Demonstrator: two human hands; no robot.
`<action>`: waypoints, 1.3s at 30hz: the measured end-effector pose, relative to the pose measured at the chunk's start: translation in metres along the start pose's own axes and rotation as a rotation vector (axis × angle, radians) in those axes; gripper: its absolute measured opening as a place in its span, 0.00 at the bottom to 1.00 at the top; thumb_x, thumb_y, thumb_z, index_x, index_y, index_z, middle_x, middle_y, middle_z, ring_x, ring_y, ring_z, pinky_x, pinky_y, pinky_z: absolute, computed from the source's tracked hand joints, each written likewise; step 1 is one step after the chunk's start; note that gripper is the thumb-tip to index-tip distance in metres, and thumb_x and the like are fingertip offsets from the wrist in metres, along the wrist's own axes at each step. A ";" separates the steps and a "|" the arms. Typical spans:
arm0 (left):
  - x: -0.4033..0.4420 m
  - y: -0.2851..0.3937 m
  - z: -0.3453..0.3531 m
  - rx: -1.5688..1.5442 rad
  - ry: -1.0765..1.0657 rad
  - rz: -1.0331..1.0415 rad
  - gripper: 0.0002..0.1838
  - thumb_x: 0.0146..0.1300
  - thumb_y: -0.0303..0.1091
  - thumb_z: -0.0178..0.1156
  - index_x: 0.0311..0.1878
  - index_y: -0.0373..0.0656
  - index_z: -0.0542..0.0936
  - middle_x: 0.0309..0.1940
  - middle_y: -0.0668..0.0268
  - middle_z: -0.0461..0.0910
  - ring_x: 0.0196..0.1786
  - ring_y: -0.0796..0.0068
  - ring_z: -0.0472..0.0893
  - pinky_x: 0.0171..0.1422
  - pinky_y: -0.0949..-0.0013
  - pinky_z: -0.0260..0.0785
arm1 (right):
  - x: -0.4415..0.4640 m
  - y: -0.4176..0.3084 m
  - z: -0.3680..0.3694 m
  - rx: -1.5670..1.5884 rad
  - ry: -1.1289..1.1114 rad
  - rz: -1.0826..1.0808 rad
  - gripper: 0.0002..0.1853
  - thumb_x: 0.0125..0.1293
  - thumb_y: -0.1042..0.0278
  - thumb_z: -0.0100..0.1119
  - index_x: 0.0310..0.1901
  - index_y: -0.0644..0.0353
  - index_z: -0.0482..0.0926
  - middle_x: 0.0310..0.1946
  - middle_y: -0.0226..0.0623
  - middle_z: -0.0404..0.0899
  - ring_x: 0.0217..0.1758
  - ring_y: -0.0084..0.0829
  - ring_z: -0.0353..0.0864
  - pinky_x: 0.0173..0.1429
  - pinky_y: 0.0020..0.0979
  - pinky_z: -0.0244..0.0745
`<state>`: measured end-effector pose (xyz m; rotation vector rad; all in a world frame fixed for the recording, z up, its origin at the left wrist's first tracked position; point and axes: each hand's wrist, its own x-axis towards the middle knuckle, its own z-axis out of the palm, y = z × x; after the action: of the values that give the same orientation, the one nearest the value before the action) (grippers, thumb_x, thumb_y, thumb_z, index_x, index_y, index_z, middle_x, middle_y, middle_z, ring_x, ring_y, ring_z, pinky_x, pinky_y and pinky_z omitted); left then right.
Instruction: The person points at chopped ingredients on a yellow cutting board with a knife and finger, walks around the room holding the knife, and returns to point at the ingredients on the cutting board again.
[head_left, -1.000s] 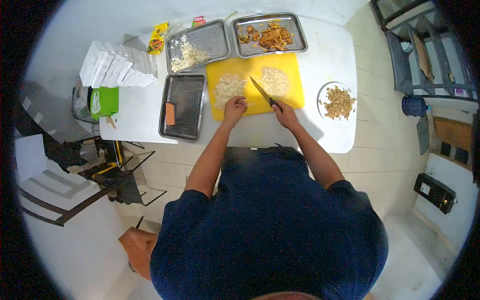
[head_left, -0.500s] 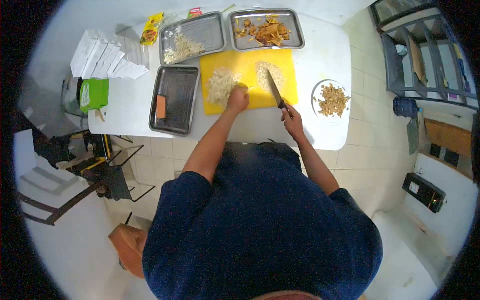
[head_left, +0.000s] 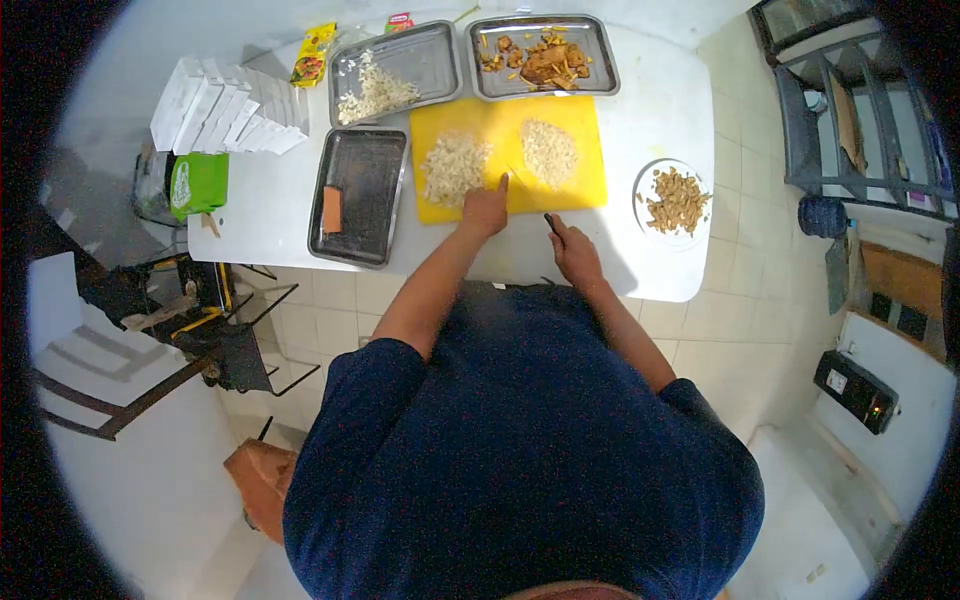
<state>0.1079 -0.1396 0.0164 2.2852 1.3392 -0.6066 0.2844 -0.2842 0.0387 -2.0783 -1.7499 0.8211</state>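
On the yellow cutting board [head_left: 510, 112] lie two heaps of chopped pale food, a left heap [head_left: 455, 168] and a right heap [head_left: 549, 154]. My left hand [head_left: 487, 208] is at the board's front edge beside the left heap, its index finger stretched out toward the middle of the board. My right hand [head_left: 575, 250] is closed round the black handle of the knife [head_left: 551, 222], just in front of the board. The knife's blade is hard to make out.
Behind the board are a tray of pale pieces [head_left: 424, 88] and a tray of browned food [head_left: 497, 84]. A dark tray [head_left: 362, 198] with an orange block stands left. A plate of brown pieces [head_left: 676, 202] is at right, white boxes [head_left: 215, 105] at far left.
My left hand has moved slightly right and its index finger now points out. My right hand has drawn the knife back toward me, off the right heap. The whole view has shifted a little.
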 end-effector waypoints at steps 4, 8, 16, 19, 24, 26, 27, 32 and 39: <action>0.001 0.004 0.006 0.051 0.070 0.004 0.41 0.58 0.32 0.57 0.76 0.42 0.55 0.39 0.54 0.85 0.47 0.55 0.83 0.60 0.52 0.68 | 0.004 -0.017 -0.005 -0.072 -0.063 0.053 0.23 0.72 0.60 0.50 0.67 0.47 0.67 0.32 0.50 0.76 0.33 0.53 0.80 0.39 0.52 0.76; 0.009 0.006 0.014 0.102 0.072 -0.008 0.44 0.57 0.32 0.61 0.77 0.44 0.54 0.39 0.54 0.85 0.46 0.56 0.84 0.57 0.53 0.70 | 0.023 -0.030 0.000 -0.055 -0.028 0.013 0.22 0.72 0.60 0.50 0.66 0.48 0.68 0.31 0.52 0.77 0.33 0.54 0.80 0.38 0.53 0.77; 0.012 0.009 0.022 0.121 0.057 -0.061 0.48 0.54 0.35 0.64 0.77 0.44 0.52 0.34 0.60 0.85 0.39 0.61 0.86 0.48 0.55 0.72 | 0.021 -0.028 -0.015 -0.058 -0.019 -0.006 0.21 0.68 0.64 0.54 0.62 0.49 0.72 0.31 0.56 0.78 0.36 0.56 0.79 0.41 0.53 0.75; 0.009 0.010 0.018 0.092 0.060 -0.059 0.47 0.55 0.34 0.64 0.77 0.44 0.52 0.34 0.60 0.85 0.38 0.61 0.86 0.47 0.55 0.72 | 0.015 -0.033 -0.022 -0.076 -0.089 0.066 0.21 0.69 0.63 0.53 0.63 0.49 0.71 0.31 0.56 0.78 0.35 0.56 0.79 0.40 0.52 0.75; 0.005 0.012 0.007 0.002 -0.026 -0.079 0.47 0.57 0.35 0.60 0.78 0.45 0.48 0.41 0.56 0.85 0.43 0.59 0.86 0.50 0.53 0.73 | 0.025 -0.035 -0.006 -0.049 -0.038 0.041 0.20 0.70 0.62 0.52 0.62 0.48 0.71 0.31 0.56 0.78 0.36 0.56 0.80 0.40 0.52 0.75; 0.002 0.011 0.001 -0.093 -0.088 -0.100 0.48 0.58 0.36 0.57 0.79 0.45 0.42 0.46 0.53 0.84 0.47 0.56 0.85 0.54 0.50 0.73 | 0.033 -0.035 -0.005 -0.031 -0.007 -0.003 0.20 0.70 0.62 0.52 0.62 0.48 0.72 0.31 0.56 0.78 0.36 0.56 0.80 0.41 0.52 0.75; 0.000 0.010 -0.003 -0.141 -0.121 -0.109 0.49 0.59 0.36 0.56 0.79 0.45 0.40 0.49 0.51 0.83 0.49 0.55 0.84 0.56 0.49 0.73 | 0.032 -0.035 -0.011 -0.015 -0.003 -0.020 0.20 0.70 0.62 0.53 0.62 0.48 0.72 0.31 0.56 0.78 0.36 0.56 0.80 0.41 0.52 0.74; 0.000 0.007 -0.010 -0.223 -0.223 -0.112 0.50 0.60 0.36 0.52 0.79 0.47 0.33 0.54 0.47 0.80 0.54 0.51 0.82 0.61 0.45 0.70 | 0.020 -0.025 -0.019 -0.062 -0.078 -0.005 0.21 0.70 0.61 0.52 0.64 0.48 0.69 0.32 0.54 0.78 0.36 0.55 0.81 0.41 0.53 0.77; -0.006 0.008 -0.003 -0.312 -0.198 -0.115 0.51 0.60 0.36 0.50 0.78 0.51 0.28 0.55 0.43 0.78 0.55 0.48 0.81 0.63 0.49 0.70 | 0.026 -0.025 0.000 0.028 0.015 -0.034 0.21 0.69 0.61 0.54 0.63 0.46 0.72 0.29 0.56 0.78 0.34 0.57 0.80 0.40 0.54 0.75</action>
<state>0.1126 -0.1457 0.0232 1.8615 1.3678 -0.5958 0.2670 -0.2534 0.0466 -2.0262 -1.7512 0.8128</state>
